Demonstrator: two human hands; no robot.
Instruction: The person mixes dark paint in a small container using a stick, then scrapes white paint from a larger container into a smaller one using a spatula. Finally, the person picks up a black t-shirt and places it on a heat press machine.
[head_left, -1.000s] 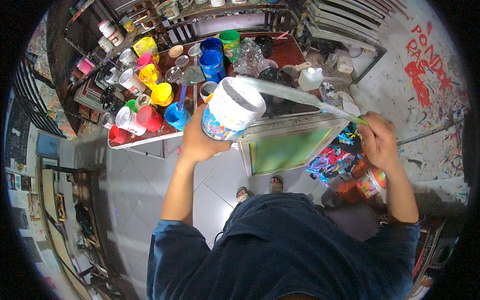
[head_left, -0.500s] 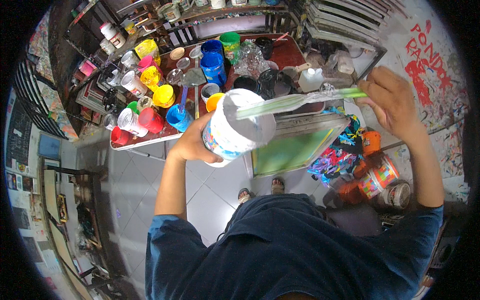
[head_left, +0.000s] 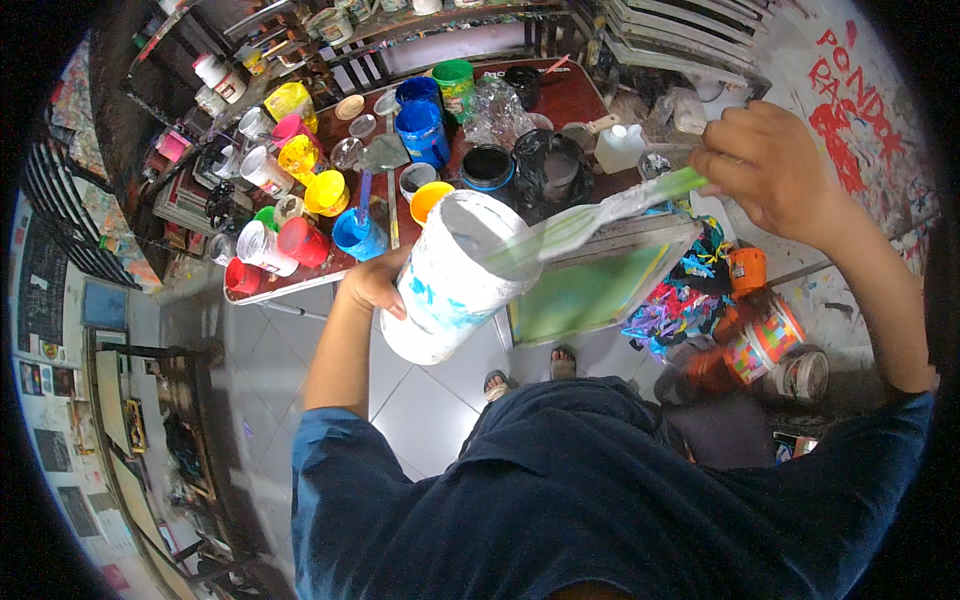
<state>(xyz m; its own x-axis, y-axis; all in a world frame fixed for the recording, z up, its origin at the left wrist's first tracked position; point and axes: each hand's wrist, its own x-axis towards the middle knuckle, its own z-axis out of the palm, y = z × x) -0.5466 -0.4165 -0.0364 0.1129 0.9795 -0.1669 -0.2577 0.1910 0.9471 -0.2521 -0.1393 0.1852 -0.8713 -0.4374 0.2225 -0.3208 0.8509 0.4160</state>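
We have the white paint tub (head_left: 440, 300) open, left hand (head_left: 377, 283) grasping it, right hand (head_left: 765, 172) clenching the smeared spatula (head_left: 592, 221), not yet clear

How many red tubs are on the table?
2. The larger red tub is on the table, just left of the blue tub with a stirrer; the smaller red tub sits at its near-left corner. Others may be hidden behind containers.
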